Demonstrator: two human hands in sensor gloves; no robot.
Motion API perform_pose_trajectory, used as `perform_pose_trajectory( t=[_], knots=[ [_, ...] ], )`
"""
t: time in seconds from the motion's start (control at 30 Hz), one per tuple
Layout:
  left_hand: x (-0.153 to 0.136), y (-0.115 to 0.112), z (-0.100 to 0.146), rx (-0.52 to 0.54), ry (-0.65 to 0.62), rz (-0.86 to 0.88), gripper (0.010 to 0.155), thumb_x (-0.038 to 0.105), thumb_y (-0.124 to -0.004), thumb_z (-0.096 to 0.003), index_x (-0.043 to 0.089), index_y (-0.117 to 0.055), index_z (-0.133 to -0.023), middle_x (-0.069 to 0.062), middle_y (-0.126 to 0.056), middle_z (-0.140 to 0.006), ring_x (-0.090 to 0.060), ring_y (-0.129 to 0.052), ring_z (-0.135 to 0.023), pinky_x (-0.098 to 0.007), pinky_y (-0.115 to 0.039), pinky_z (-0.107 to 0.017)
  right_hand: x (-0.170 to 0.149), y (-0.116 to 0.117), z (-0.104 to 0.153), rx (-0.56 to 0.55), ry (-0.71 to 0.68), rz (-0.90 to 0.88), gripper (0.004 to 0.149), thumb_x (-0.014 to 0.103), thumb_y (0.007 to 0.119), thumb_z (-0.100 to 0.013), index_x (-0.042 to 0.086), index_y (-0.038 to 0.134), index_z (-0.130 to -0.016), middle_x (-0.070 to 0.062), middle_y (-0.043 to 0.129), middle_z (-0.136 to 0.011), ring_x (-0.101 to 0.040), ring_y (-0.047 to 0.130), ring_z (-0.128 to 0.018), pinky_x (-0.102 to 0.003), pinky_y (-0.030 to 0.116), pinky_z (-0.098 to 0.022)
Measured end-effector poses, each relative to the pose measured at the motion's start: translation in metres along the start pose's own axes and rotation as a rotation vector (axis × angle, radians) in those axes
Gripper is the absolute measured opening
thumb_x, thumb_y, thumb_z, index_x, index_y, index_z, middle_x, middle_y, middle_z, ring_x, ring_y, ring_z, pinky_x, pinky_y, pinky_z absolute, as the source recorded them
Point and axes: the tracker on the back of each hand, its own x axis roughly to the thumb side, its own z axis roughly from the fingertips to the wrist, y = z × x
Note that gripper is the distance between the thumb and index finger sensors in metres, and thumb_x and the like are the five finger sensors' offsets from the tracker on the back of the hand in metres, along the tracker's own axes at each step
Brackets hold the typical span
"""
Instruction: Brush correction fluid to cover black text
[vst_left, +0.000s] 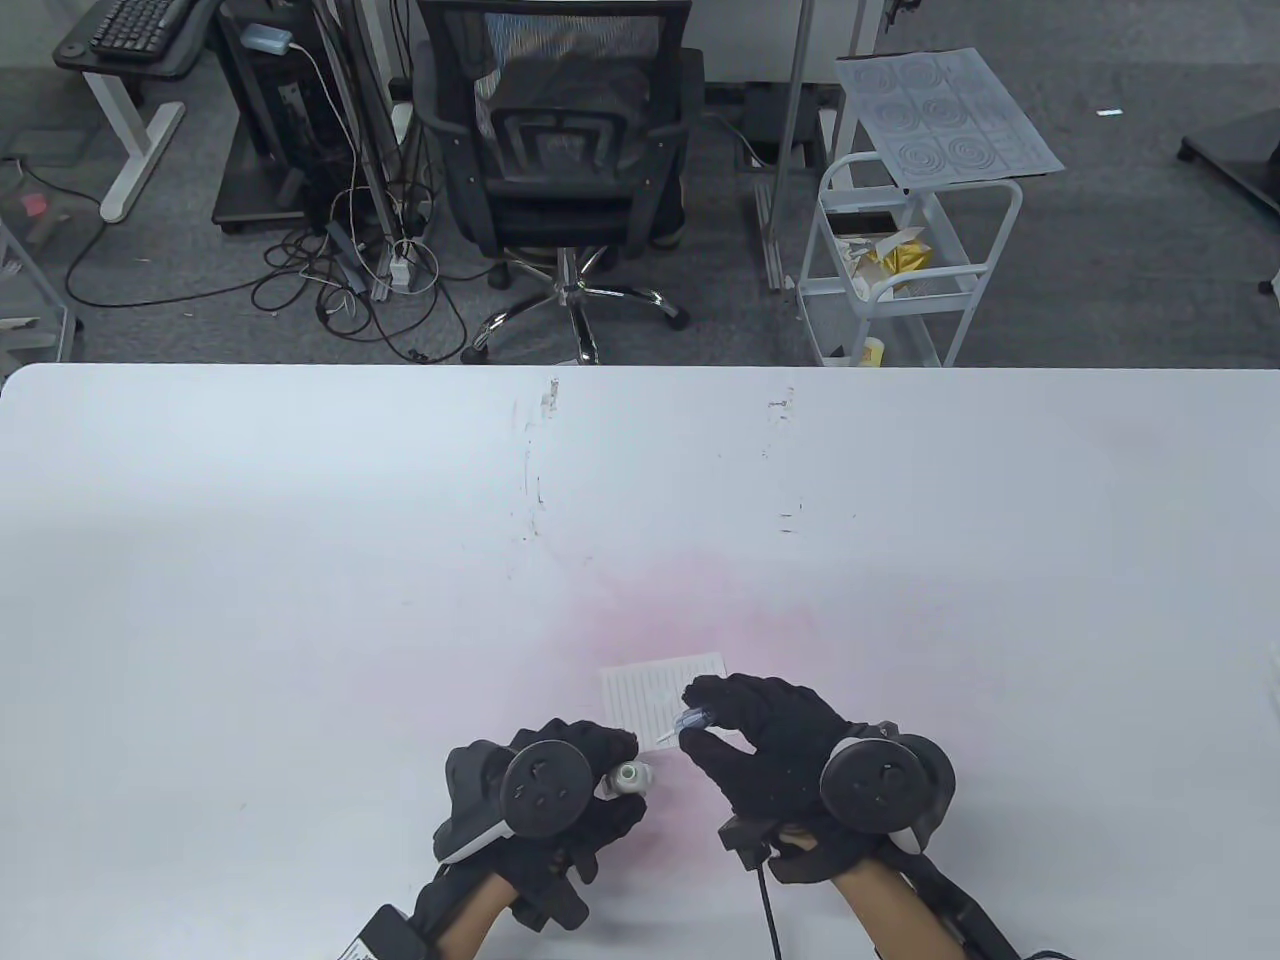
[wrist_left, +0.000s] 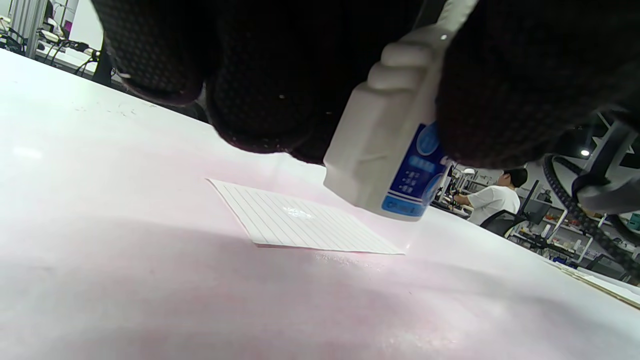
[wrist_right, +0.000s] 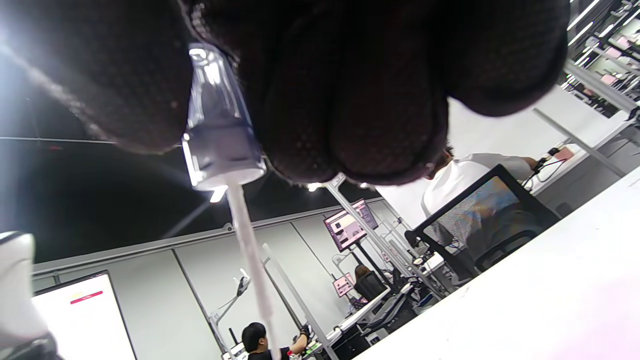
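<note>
A small lined white paper (vst_left: 662, 692) lies on the white table (vst_left: 300, 560) near the front middle; it also shows in the left wrist view (wrist_left: 300, 222). I see no black text on it from here. My left hand (vst_left: 560, 790) grips the white correction fluid bottle (vst_left: 630, 778) with a blue label (wrist_left: 385, 160), held off the table just left of the paper, neck toward the right hand. My right hand (vst_left: 760, 740) pinches the clear bluish cap (vst_left: 696, 718) with its thin white brush stem (wrist_right: 250, 260), held over the paper's near right corner.
A pink stain (vst_left: 640, 620) tints the table around the paper. Scuff marks (vst_left: 535, 470) run across the middle. Beyond the far edge stand a black office chair (vst_left: 560, 150) and a white cart (vst_left: 900, 270).
</note>
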Motion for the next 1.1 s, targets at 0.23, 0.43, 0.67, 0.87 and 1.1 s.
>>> perform_pose_trajectory(
  t=[0.23,0.43,0.67,0.87,1.1],
  knots=[
    [0.002,-0.002,-0.001,-0.023,0.002,-0.014,0.06,0.052,-0.097,-0.0286,0.023,-0.085,-0.08,-0.006,-0.1,-0.072,-0.022,-0.101,-0.053,-0.049,-0.08,-0.056,0.011,0.006,0.001,0.048,-0.047,-0.023,0.051,0.051,0.09,-0.032,0.017,0.093,-0.071,-0.006,0.098,-0.06,-0.027,0.104,-0.041,-0.05,0.083,-0.039],
    [0.005,-0.004,-0.002,-0.039,-0.004,-0.033,0.06,0.052,-0.097,-0.0284,0.023,-0.086,-0.08,-0.006,-0.1,-0.071,-0.022,-0.101,-0.053,-0.049,-0.081,-0.056,0.014,0.018,0.002,0.113,-0.061,0.046,0.051,0.051,0.09,-0.032,0.017,0.093,-0.07,-0.006,0.098,-0.06,-0.027,0.104,-0.041,-0.05,0.083,-0.039],
    [0.007,-0.005,-0.002,-0.045,-0.01,-0.033,0.06,0.052,-0.097,-0.0285,0.022,-0.086,-0.079,-0.006,-0.1,-0.071,-0.022,-0.102,-0.053,-0.049,-0.081,-0.056,0.016,0.028,0.004,0.178,-0.073,0.111,0.051,0.05,0.09,-0.032,0.017,0.093,-0.071,-0.006,0.098,-0.061,-0.028,0.104,-0.042,-0.05,0.083,-0.039],
    [0.008,-0.005,-0.002,-0.043,-0.014,-0.03,0.06,0.052,-0.098,-0.0283,0.022,-0.086,-0.079,-0.006,-0.1,-0.071,-0.023,-0.102,-0.052,-0.049,-0.08,-0.056,0.021,0.04,0.007,0.238,-0.112,0.207,0.051,0.05,0.09,-0.032,0.017,0.093,-0.071,-0.006,0.097,-0.062,-0.028,0.104,-0.043,-0.05,0.082,-0.04],
    [0.007,-0.005,-0.002,-0.042,-0.01,-0.023,0.06,0.052,-0.098,-0.0277,0.021,-0.087,-0.078,-0.007,-0.101,-0.069,-0.023,-0.102,-0.051,-0.049,-0.081,-0.055,0.023,0.051,0.009,0.286,-0.128,0.29,0.052,0.05,0.09,-0.032,0.017,0.092,-0.072,-0.006,0.097,-0.062,-0.028,0.103,-0.043,-0.05,0.082,-0.041]
  ],
)
